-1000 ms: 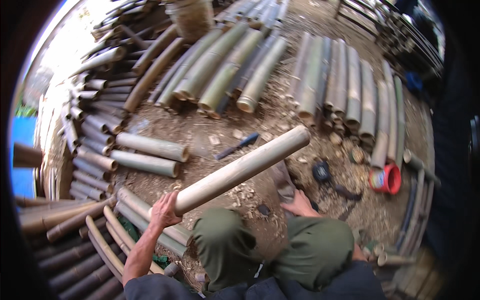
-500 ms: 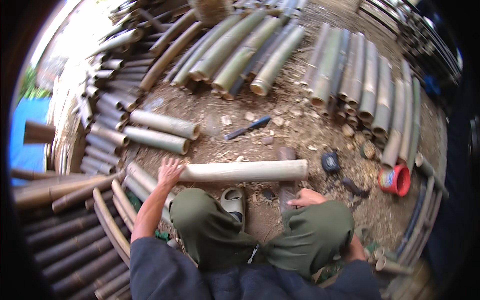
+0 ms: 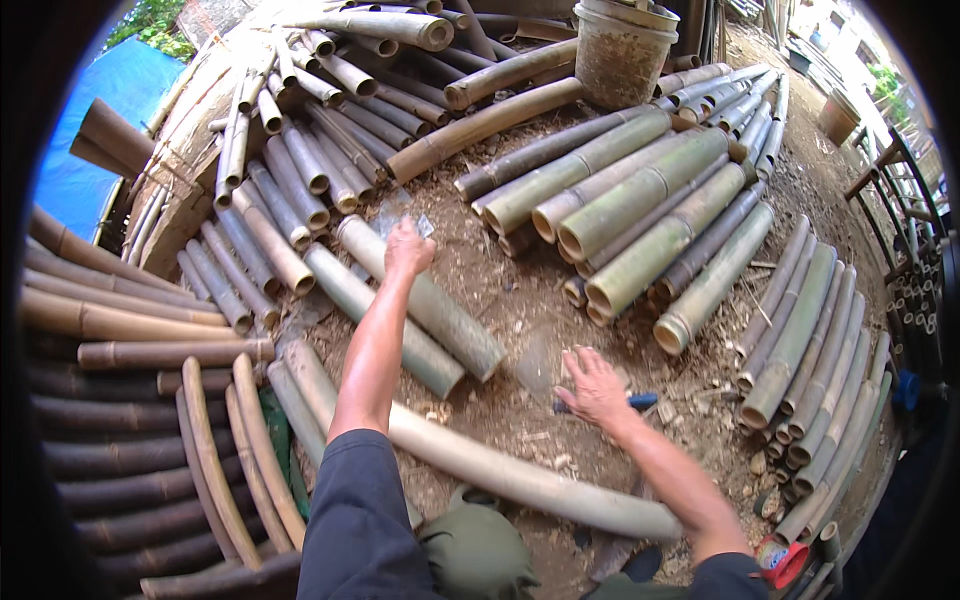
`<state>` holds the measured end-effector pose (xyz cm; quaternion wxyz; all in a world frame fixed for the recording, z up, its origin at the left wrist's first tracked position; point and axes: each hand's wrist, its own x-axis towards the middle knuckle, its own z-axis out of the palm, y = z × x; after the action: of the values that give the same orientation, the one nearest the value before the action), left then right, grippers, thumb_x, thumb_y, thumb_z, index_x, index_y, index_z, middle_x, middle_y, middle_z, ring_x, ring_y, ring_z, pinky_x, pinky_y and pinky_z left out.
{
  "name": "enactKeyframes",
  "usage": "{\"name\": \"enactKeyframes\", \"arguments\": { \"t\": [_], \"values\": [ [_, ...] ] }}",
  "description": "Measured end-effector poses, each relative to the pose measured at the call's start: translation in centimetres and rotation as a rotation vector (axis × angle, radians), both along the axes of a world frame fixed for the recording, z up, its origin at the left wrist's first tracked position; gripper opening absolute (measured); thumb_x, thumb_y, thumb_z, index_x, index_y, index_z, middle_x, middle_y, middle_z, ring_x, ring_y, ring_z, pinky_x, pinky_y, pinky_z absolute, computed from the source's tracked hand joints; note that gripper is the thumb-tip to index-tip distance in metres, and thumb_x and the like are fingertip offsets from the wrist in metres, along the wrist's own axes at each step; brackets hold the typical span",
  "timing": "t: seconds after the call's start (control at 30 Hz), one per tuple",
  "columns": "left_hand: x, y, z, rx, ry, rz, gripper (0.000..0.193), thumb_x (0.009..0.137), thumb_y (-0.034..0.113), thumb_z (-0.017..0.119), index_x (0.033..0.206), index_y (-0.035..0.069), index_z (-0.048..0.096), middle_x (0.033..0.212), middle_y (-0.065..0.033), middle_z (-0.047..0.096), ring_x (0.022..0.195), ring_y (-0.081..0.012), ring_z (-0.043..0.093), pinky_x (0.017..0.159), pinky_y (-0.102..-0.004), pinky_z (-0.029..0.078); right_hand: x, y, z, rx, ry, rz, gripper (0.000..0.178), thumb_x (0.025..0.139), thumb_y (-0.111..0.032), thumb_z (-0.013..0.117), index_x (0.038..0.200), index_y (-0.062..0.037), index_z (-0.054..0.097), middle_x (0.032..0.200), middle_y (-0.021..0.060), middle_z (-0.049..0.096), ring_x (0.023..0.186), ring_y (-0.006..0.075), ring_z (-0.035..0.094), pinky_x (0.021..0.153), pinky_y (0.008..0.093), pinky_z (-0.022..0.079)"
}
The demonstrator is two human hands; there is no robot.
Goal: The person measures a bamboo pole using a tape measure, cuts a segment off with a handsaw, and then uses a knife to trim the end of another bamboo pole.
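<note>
My left hand (image 3: 408,250) reaches far out past two grey-green bamboo tubes (image 3: 415,295). Its fingers are closed beside clear, shiny fragments (image 3: 426,226); whether it grips one is hidden. Over a blue-handled tool (image 3: 643,401) on the dirt, my right hand (image 3: 597,388) spreads its fingers; the palm covers the tool's middle, and contact is unclear. Just beyond that hand lies a clear, flat piece (image 3: 540,368). A pale scraped bamboo tube (image 3: 530,472) lies slanting in front of my knees, under both forearms, with neither hand on it.
Cut bamboo tubes lie in stacks at the left (image 3: 290,190), far middle (image 3: 640,200) and right (image 3: 810,350). A dirty bucket (image 3: 622,55) stands at the back. Dark bamboo poles (image 3: 130,450) fill the near left. A red container (image 3: 785,562) sits at the lower right.
My left hand has left the pale tube's left end and stretched far forward. My right hand has moved from beside my knee to the blue-handled tool. The view has shifted forward and left.
</note>
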<state>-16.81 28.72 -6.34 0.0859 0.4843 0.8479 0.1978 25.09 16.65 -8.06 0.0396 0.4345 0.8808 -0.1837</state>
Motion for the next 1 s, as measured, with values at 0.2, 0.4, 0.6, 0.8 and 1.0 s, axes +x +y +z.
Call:
{"name": "enactKeyframes", "arguments": {
  "t": [0.2,0.4,0.6,0.8,1.0],
  "values": [
    [-11.7,9.6,-4.5,0.162,-0.188,0.246,0.096,0.069,0.033,0.076,0.147,-0.003,0.034,0.138,-0.0319,0.053,0.128,-0.0416,0.053,0.108,-0.0429,0.042,-8.9,0.4,-9.6,0.129,0.079,-0.322,0.078,0.092,-0.051,0.055,0.154,-0.0097,0.032,0.158,0.02,0.026,0.147,0.039,0.022,0.12,0.0549,0.016],
    [-16.0,15.4,-5.6,0.263,-0.349,0.17,0.116,0.066,0.037,0.078,0.156,-0.004,0.017,0.141,-0.0332,0.049,0.132,-0.0403,0.05,0.11,-0.0412,0.04,-9.4,1.8,-8.5,0.139,0.091,-0.301,0.082,0.085,-0.05,0.063,0.151,-0.0091,0.037,0.154,0.0198,0.03,0.145,0.0379,0.023,0.119,0.0545,0.017],
    [-6.3,15.0,0.8,-0.235,-0.427,-0.077,0.08,0.072,0.057,0.08,0.118,-0.008,0.067,0.084,-0.0211,0.073,0.093,-0.0258,0.071,0.071,-0.0356,0.054,-8.0,1.6,-8.5,0.103,0.061,-0.349,0.081,0.085,-0.052,0.061,0.152,-0.0118,0.038,0.154,0.0177,0.03,0.144,0.0375,0.023,0.119,0.0545,0.017],
    [-8.1,16.6,-1.6,-0.264,0.032,-0.165,0.108,0.062,0.07,0.08,0.135,-0.005,0.051,0.118,-0.026,0.067,0.104,-0.0358,0.068,0.091,-0.041,0.055,-9.4,1.5,-8.6,0.115,0.11,-0.322,0.081,0.085,-0.052,0.062,0.152,-0.012,0.038,0.154,0.0172,0.03,0.145,0.0371,0.023,0.119,0.0543,0.017],
    [-2.9,11.7,1.9,-0.375,-0.712,-0.46,0.085,0.07,0.051,0.085,0.126,-0.005,0.053,0.111,-0.0153,0.067,0.093,-0.0251,0.07,0.082,-0.0385,0.058,-8.9,1.3,-9.2,0.137,0.139,-0.342,0.08,0.084,-0.051,0.063,0.151,-0.0123,0.04,0.155,0.017,0.032,0.146,0.0355,0.024,0.121,0.0534,0.016]
  ]
}}
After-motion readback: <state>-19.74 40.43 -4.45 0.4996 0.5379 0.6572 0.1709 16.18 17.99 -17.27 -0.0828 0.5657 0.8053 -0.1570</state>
